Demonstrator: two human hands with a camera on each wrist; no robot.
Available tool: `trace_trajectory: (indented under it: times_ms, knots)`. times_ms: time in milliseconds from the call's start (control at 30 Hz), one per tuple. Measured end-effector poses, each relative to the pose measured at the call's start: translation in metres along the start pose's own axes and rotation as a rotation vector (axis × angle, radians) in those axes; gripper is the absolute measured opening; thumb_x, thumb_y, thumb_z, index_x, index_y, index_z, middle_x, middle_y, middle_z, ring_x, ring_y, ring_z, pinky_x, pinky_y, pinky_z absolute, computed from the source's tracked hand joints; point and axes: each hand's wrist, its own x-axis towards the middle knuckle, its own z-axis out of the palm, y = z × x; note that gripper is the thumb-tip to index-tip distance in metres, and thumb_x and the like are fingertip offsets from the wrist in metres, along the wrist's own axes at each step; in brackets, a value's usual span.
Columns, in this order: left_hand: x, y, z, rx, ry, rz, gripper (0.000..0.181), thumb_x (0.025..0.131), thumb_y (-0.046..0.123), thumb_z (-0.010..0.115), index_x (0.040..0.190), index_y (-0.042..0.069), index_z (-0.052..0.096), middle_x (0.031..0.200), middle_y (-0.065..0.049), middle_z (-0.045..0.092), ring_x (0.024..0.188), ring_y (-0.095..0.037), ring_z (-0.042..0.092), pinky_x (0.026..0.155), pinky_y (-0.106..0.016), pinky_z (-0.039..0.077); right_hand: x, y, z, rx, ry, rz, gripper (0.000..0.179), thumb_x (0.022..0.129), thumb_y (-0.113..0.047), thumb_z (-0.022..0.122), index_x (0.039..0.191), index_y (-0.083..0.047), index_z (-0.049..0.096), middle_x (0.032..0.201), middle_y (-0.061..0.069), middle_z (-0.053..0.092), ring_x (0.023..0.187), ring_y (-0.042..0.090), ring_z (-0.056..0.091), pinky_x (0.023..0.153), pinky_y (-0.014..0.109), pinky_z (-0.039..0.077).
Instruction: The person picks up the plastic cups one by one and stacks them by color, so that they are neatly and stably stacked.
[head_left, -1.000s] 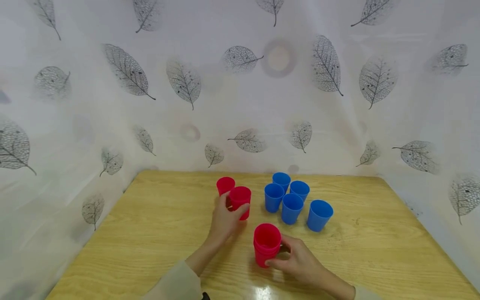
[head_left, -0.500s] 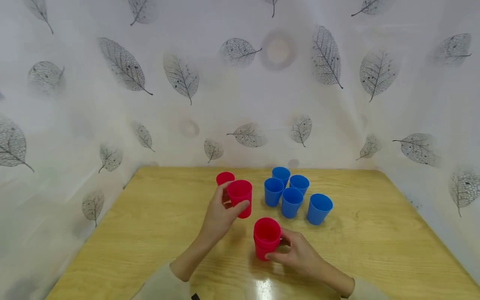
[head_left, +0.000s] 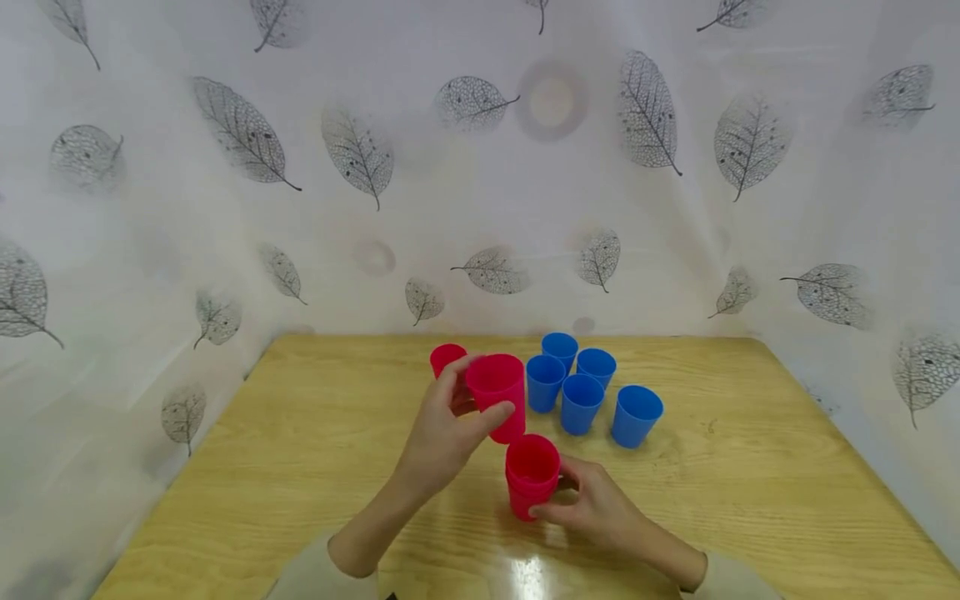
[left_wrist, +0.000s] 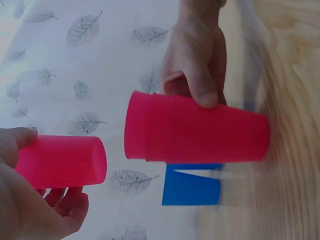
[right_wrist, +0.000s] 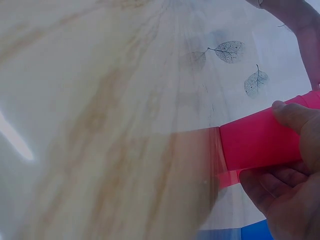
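My left hand (head_left: 442, 429) grips a red plastic cup (head_left: 504, 404), raised off the table and mouth up. In the left wrist view that cup (left_wrist: 70, 161) is level with the top of a stack of nested red cups (left_wrist: 200, 131), a small gap between them. My right hand (head_left: 596, 508) holds this red stack (head_left: 531, 492) upright on the table, thumb and fingers round its lower part. The right wrist view shows the stack's base (right_wrist: 250, 140) resting on the tabletop. Behind my left hand stands another red cup (head_left: 447, 358), partly hidden by the fingers.
Several blue cups (head_left: 581, 404) stand mouth up in a group behind and right of the red stack, one blue cup (head_left: 637, 417) a little apart. The wooden table (head_left: 300, 467) ends at a leaf-printed curtain (head_left: 495, 192) at the back and sides.
My left hand has lifted its red cup off the table and carried it right and nearer, towards the stack. My right hand stays on the stack, and the blue cups have not moved.
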Motion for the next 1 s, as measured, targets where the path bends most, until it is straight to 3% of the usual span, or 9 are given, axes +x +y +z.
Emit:
trace_trajectory:
  times_ms: [167, 400, 600, 1000]
  knots:
    - [-0.007, 0.007, 0.008, 0.025, -0.077, -0.005, 0.063, 0.092, 0.017, 0.079, 0.147, 0.015, 0.049, 0.129, -0.003, 0.065, 0.116, -0.027, 0.062, 0.093, -0.041, 0.058, 0.0, 0.0, 0.0, -0.002, -0.003, 0.008, 0.047, 0.091, -0.018, 0.082, 0.132, -0.006, 0.064, 0.121, 0.004, 0.073, 0.106, 0.013, 0.069, 0.091, 0.029, 0.059]
    - [-0.01, 0.005, 0.014, 0.074, -0.136, 0.013, 0.06, 0.093, 0.019, 0.079, 0.145, 0.011, 0.051, 0.129, -0.003, 0.066, 0.117, -0.025, 0.062, 0.097, -0.042, 0.056, 0.0, 0.001, 0.0, 0.0, -0.006, -0.024, 0.045, 0.091, -0.017, 0.082, 0.131, -0.005, 0.064, 0.121, 0.006, 0.073, 0.106, 0.014, 0.07, 0.091, 0.03, 0.059]
    - [-0.012, -0.001, 0.017, 0.093, -0.16, 0.023, 0.06, 0.092, 0.021, 0.08, 0.145, 0.011, 0.052, 0.13, -0.002, 0.066, 0.119, -0.023, 0.062, 0.101, -0.041, 0.053, 0.0, 0.001, 0.0, 0.003, -0.011, -0.012, 0.046, 0.091, -0.017, 0.082, 0.132, -0.006, 0.064, 0.122, 0.005, 0.073, 0.106, 0.014, 0.07, 0.092, 0.029, 0.059]
    - [-0.018, -0.014, 0.024, 0.136, -0.172, -0.048, 0.063, 0.091, 0.02, 0.082, 0.145, 0.012, 0.051, 0.133, -0.001, 0.064, 0.124, -0.026, 0.058, 0.102, -0.05, 0.053, -0.001, 0.005, 0.0, -0.007, -0.002, -0.033, 0.048, 0.091, -0.019, 0.082, 0.133, -0.007, 0.063, 0.12, 0.001, 0.073, 0.104, 0.013, 0.07, 0.091, 0.03, 0.059]
